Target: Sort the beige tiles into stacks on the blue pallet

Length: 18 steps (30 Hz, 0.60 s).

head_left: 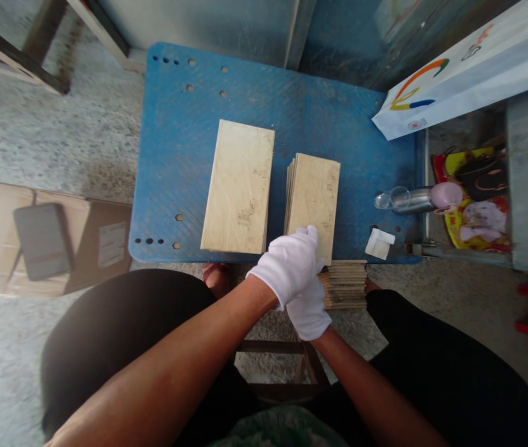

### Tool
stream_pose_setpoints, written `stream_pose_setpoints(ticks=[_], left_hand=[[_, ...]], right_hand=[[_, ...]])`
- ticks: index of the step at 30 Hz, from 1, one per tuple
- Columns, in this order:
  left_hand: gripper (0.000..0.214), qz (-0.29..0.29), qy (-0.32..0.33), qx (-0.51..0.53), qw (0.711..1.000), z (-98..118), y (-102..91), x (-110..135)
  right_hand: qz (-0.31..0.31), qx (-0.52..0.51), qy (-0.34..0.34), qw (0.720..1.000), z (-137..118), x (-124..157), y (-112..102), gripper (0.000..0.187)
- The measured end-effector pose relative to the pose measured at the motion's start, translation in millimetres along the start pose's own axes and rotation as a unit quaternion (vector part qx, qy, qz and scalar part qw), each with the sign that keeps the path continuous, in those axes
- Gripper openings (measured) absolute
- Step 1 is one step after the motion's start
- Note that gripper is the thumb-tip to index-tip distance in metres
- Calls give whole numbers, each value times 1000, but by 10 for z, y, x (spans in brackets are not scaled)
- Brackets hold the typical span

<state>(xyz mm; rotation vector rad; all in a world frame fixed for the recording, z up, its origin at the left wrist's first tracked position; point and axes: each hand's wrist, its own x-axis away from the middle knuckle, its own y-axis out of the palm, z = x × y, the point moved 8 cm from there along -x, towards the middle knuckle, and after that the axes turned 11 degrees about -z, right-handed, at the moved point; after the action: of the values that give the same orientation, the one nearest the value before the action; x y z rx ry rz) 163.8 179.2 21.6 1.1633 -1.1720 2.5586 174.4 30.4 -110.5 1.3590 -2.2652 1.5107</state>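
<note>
Both my hands wear white gloves. My left hand (289,261) lies on the near end of a stack of beige tiles (313,195) on a blue platform (180,155), fingers curled over the stack's edge. My right hand (309,310) sits just below it, partly hidden by the left, next to a lower pile of tiles (345,284) on the floor; its fingers are not visible. A second stack of beige tiles (240,186) lies flat to the left on the platform.
A metal bottle with pink cap (420,198) and a small white paper (379,243) lie on the platform's right side. A cardboard box (50,245) with a dark pad on it sits on the floor to the left. A white bag (469,68) leans at upper right.
</note>
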Motion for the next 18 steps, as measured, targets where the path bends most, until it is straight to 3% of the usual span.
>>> stream_pose_setpoints(ticks=[7, 13, 18], left_hand=[[55, 2, 3, -3, 1000, 1, 14, -5], [55, -6, 4, 3, 1000, 5, 1, 6], [50, -9, 2, -2, 1000, 5, 1, -9]], right_hand=[[12, 82, 9, 997, -59, 39, -98, 40], [-21, 169, -8, 985, -177, 19, -65, 42], [3, 149, 3, 989, -162, 1, -84, 42]])
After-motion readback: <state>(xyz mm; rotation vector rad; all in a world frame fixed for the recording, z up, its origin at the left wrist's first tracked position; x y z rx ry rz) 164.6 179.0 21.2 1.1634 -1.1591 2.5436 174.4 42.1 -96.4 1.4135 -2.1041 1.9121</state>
